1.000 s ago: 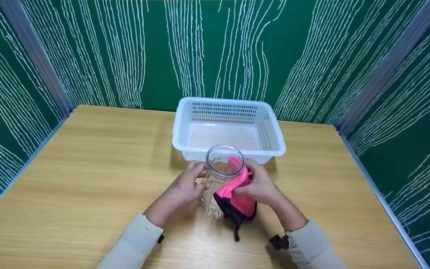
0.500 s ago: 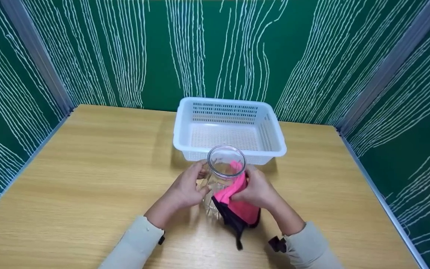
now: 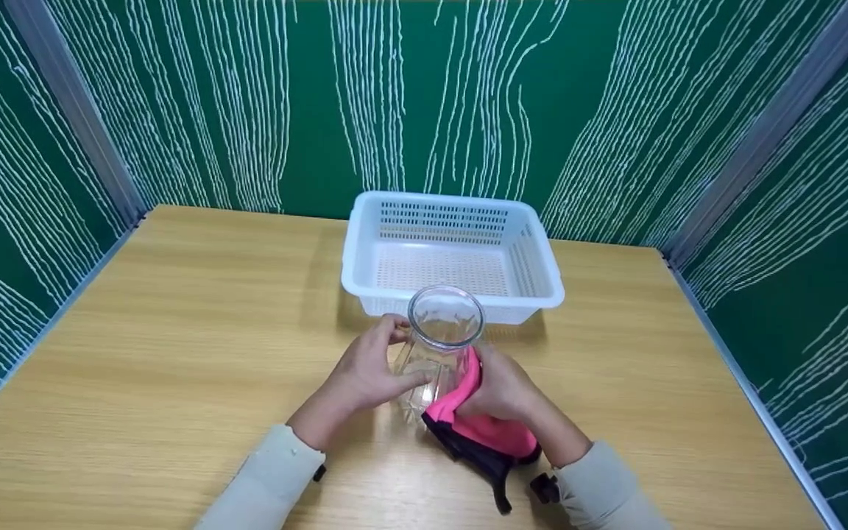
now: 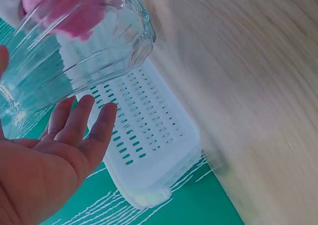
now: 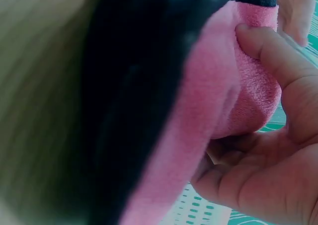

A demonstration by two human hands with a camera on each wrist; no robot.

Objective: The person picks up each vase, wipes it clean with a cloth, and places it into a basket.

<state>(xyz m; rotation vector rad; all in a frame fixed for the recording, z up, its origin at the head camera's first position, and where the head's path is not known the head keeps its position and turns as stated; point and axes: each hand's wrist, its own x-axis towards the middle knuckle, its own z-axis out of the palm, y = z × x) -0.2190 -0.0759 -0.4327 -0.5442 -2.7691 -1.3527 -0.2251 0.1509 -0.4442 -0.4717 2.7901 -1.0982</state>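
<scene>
A clear glass jar (image 3: 435,357) with a wide round mouth stands near the middle of the wooden table. Around its left side curl the fingers of my left hand (image 3: 369,375), the thumb lying across the front. The left wrist view shows the spread fingertips of this hand (image 4: 74,145) along the ribbed glass (image 4: 89,51). My right hand (image 3: 505,386) pinches a fuzzy pink cloth (image 3: 501,434) with black edging against the jar's right side. A black strap end hangs from the cloth. Close up, the thumb of my right hand (image 5: 258,185) presses into the pink pile (image 5: 208,81).
Just behind the jar sits a white plastic basket (image 3: 452,302) with slotted walls and nothing visible inside. Green panels (image 3: 453,88) with wavy white lines enclose the wooden table (image 3: 174,353) at the back and both sides.
The cloth has slid down and to the right along the jar, and its pink part no longer shows through the mouth. My left thumb has moved further across the glass.
</scene>
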